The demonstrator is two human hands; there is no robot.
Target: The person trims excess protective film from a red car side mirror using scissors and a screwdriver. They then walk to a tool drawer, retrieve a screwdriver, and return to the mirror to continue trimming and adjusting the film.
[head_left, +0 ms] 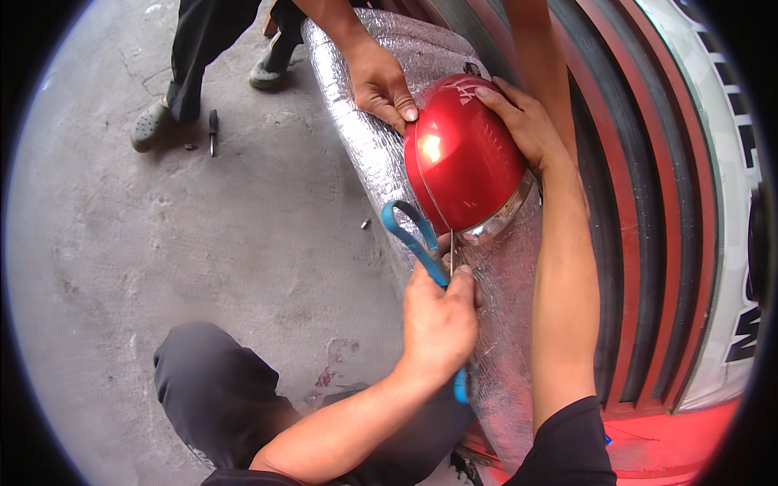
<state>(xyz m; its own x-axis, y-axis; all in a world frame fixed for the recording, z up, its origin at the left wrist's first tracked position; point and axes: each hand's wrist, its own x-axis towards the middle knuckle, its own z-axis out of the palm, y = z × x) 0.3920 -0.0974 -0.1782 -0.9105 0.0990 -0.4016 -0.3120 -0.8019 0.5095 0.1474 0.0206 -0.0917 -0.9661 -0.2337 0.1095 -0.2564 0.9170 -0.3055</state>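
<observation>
Grey concrete floor (275, 243) spreads across the left of my feed, with curved red and black ribs (628, 211) along the right. At lower centre the fingers of the left hand (442, 320) are clamped round a blue-handled tool (409, 227), apparently scissors spread wide. Its thin metal part points up at the lower edge of the red shell (466, 154); whether it touches, I can't tell. The right hand (533, 125) rests on the shell's upper right, fingers a little apart over the curve. That shell lies right of centre in the upper half, on silver foil padding (344, 85), its chrome rim (490, 225) toward the lower right.

With the metal so near that edge, I'd hold it at a shallow angle and use small, controlled pressure; glossy paint would probably scratch under a slip. I'd brace firmly with the right hand and leave the co-worker's hand (381, 81), thumb on the shell's left edge, out of the metal's line.

Counting outward, I get one tool, one shell, one rim, two hands of the wearer, one clear co-worker's hand plus another arm (539, 57) at upper right, two clogs (152, 128), one black pen-like thing (213, 132) and two small bits (365, 224) on the floor
</observation>
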